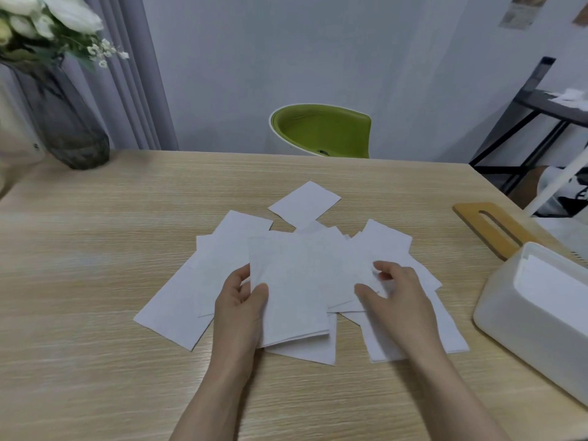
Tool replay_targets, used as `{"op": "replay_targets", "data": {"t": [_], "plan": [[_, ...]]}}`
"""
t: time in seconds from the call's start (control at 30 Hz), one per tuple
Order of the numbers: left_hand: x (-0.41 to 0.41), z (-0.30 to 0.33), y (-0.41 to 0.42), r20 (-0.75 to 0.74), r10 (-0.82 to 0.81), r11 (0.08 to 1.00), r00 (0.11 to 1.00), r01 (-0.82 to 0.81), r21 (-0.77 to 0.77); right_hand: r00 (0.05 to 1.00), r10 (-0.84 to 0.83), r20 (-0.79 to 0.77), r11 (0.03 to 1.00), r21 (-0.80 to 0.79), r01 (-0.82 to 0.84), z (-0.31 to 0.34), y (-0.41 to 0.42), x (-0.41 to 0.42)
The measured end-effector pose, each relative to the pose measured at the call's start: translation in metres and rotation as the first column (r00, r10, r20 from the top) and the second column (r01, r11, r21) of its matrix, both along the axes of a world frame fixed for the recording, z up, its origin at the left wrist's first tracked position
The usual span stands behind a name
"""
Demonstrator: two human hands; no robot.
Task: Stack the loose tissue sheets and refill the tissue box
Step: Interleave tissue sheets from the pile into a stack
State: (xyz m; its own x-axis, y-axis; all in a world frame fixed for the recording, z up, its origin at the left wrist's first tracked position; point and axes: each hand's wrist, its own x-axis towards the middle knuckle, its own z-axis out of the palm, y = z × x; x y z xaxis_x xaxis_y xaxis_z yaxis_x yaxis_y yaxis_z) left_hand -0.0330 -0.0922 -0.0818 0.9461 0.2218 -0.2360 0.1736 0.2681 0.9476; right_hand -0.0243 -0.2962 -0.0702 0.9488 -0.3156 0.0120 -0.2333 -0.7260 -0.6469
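White tissue sheets [296, 281], roughly ten and overlapping, lie scattered mid-table [95, 281]. One left hand [241, 307] pinches a small stack's left edge, thumb on top; one right hand [394, 291] pinches a sheet just beside it. One open white tissue box [509, 316] and one wooden lid [471, 214] sit right.

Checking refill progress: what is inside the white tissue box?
The tissue box stands open; white tissues show inside. Its walls hide how deep they go. The wooden lid lies behind it.
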Motion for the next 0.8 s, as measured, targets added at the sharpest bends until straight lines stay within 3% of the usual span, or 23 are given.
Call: {"op": "replay_targets", "data": {"t": [0.1,0.43,0.67,0.8], "plan": [[0.000,0.000,0.000,0.000,-0.002,1.000,1.000,0.002,0.012,0.997,0.001,-0.075,1.000,0.031,0.002,-0.002,-0.004,0.009],[0.001,-0.002,0.000,-0.013,-0.005,1.000,1.000,0.006,0.024,0.998,-0.004,-0.064,0.996,0.092,0.010,-0.002,-0.001,0.014],[0.001,-0.003,0.001,-0.020,-0.005,1.000,1.000,0.005,0.022,1.000,-0.009,0.002,0.999,-0.041,0.009,-0.004,0.004,0.008],[0.002,-0.003,0.001,-0.023,0.000,1.000,1.000,0.000,0.016,0.999,-0.023,0.044,0.999,-0.028,0.024,-0.006,0.006,0.004]]}}
